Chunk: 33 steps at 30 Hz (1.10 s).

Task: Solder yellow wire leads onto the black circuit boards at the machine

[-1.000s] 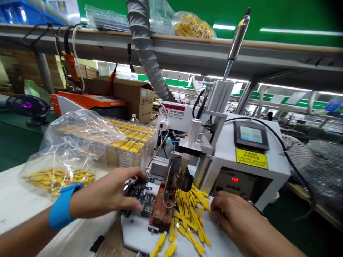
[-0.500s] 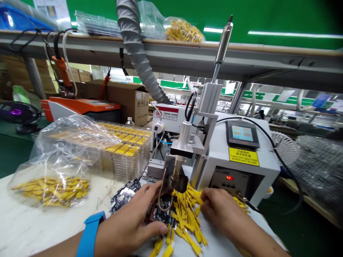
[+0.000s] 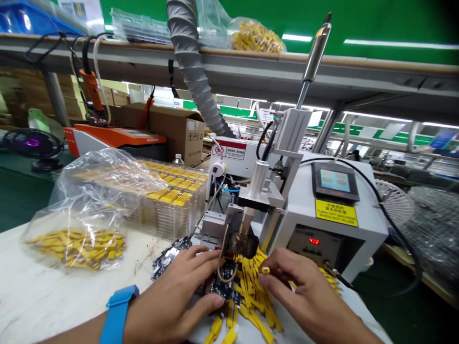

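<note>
My left hand, a blue band on its wrist, presses down on a small dark circuit board that sits on the fixture under the press head. Its fingers curl around the board's left and front edges. My right hand is closed, pinching one small yellow flat-cable piece between thumb and forefinger just right of the board. A loose heap of the same yellow pieces lies between both hands. Another dark board lies to the left of the fixture.
A white bench machine with a small screen and red readout stands behind. A clear bag of yellow pieces and stacked clear trays are at left. Behind are a cardboard box, an orange device, and a grey duct hose.
My left hand went from the boards at left to the fixture and set a board there. My right hand rose from the heap pinching one yellow piece.
</note>
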### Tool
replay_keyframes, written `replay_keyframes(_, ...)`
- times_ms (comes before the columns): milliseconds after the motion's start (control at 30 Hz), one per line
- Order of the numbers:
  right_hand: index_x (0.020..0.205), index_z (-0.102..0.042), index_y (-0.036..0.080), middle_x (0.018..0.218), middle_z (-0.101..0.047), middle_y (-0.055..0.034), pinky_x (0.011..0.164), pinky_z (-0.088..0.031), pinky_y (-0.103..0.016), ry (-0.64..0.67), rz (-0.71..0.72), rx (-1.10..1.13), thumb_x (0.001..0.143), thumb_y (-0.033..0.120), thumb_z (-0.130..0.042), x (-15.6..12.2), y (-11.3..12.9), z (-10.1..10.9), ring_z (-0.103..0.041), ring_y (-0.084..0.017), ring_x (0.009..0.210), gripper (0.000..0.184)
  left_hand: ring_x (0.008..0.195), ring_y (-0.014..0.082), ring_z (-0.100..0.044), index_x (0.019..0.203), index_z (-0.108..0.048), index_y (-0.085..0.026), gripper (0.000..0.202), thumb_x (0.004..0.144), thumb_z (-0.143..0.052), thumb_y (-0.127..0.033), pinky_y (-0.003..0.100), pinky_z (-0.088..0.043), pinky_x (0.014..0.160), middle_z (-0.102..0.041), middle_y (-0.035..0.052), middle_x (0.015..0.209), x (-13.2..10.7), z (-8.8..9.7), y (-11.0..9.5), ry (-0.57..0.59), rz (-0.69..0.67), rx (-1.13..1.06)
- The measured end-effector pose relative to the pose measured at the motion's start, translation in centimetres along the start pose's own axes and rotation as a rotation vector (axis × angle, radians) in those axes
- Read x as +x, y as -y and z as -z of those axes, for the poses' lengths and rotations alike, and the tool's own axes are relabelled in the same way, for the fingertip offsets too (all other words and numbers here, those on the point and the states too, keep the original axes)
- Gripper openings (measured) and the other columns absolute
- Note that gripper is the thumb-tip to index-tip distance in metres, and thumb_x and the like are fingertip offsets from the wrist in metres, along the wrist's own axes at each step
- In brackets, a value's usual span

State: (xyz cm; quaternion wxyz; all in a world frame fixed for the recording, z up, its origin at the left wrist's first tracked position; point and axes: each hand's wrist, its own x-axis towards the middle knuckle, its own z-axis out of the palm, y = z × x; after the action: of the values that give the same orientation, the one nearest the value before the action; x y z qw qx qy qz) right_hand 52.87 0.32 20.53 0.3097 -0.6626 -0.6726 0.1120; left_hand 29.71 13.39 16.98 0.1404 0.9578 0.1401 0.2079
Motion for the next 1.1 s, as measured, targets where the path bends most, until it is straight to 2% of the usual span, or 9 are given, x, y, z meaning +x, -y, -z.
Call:
replay_keyframes(133, 0.085, -0.065, 0.023, 0.082, -0.066, 0.0026, 0.070, -0.046, -0.025, -0.031, 0.009, 0.151, 0.088, 0.022, -0.056, 0.1, 0.1, -1.4, -0.062, -0.014, 0.075, 0.009, 0.135, 0.0315, -0.031, 0.137, -0.041, -0.036, 0.046, 0.093, -0.055, -0.031, 0.059, -0.034, 0.106, -0.040, 0.0007, 0.147, -0.2, -0.1, -0.2, -0.018, 0.007, 0.010)
replay_keyframes(233, 0.085, -0.068, 0.022, 0.080, -0.069, 0.0017, 0.069, -0.048, -0.024, -0.081, 0.058, 0.186, 0.087, 0.020, -0.056, 0.5, -0.2, -2.4, -0.064, -0.014, 0.073, 0.012, 0.134, 0.0314, -0.033, 0.136, -0.044, -0.034, 0.044, 0.093, -0.055, -0.032, 0.058, -0.035, 0.106, -0.043, 0.0015, 0.145, -0.4, -0.1, -0.4, -0.018, 0.027, -0.012)
replay_keyframes(400, 0.091, -0.072, 0.020, 0.083, -0.070, -0.0021, 0.070, -0.050, -0.025, -0.122, 0.212, 0.189, 0.089, 0.014, -0.054, 0.9, -0.6, -3.3, -0.065, -0.014, 0.075, 0.019, 0.127, 0.0307, -0.043, 0.133, -0.049, -0.028, 0.042, 0.092, -0.056, -0.035, 0.056, -0.035, 0.107, -0.052, 0.0057, 0.137, -0.3, 0.0, -0.7, -0.055, 0.046, -0.071)
replay_keyframes(667, 0.098, -0.074, 0.018, 0.090, -0.066, -0.0083, 0.069, -0.054, -0.026, -0.152, 0.392, 0.067, 0.086, 0.009, -0.051, 0.6, -1.6, -3.5, -0.064, -0.017, 0.081, 0.027, 0.133, 0.0319, -0.034, 0.136, -0.045, -0.033, 0.046, 0.092, -0.056, -0.029, 0.056, -0.035, 0.107, -0.044, 0.0024, 0.144, -0.1, 0.4, -0.9, -0.007, 0.050, -0.045)
replay_keyframes(833, 0.097, -0.072, 0.016, 0.088, -0.066, -0.0086, 0.070, -0.053, -0.027, -0.173, 0.389, 0.077, 0.087, 0.009, -0.050, 0.8, -0.9, -3.2, -0.063, -0.017, 0.080, 0.025, 0.129, 0.0317, -0.039, 0.134, -0.045, -0.030, 0.041, 0.094, -0.053, -0.032, 0.057, -0.037, 0.105, -0.048, 0.0033, 0.140, -0.1, 0.2, -0.9, 0.005, 0.045, -0.022)
replay_keyframes(967, 0.095, -0.071, 0.016, 0.083, -0.067, -0.0059, 0.067, -0.052, -0.024, -0.140, 0.340, 0.161, 0.089, 0.008, -0.050, 1.0, -0.4, -3.1, -0.064, -0.015, 0.075, 0.023, 0.128, 0.0315, -0.040, 0.135, -0.046, -0.029, 0.041, 0.094, -0.053, -0.031, 0.056, -0.037, 0.104, -0.049, 0.0040, 0.140, -0.1, 0.3, -1.1, -0.006, 0.050, -0.018)
replay_keyframes(1100, 0.099, -0.071, 0.015, 0.085, -0.067, -0.0073, 0.068, -0.053, -0.026, -0.131, 0.341, 0.141, 0.089, 0.010, -0.051, 0.9, -0.7, -3.3, -0.064, -0.016, 0.076, 0.022, 0.127, 0.0318, -0.042, 0.132, -0.049, -0.029, 0.039, 0.094, -0.054, -0.031, 0.058, -0.035, 0.105, -0.050, 0.0045, 0.139, 0.0, 0.4, -1.1, 0.012, 0.065, -0.033)
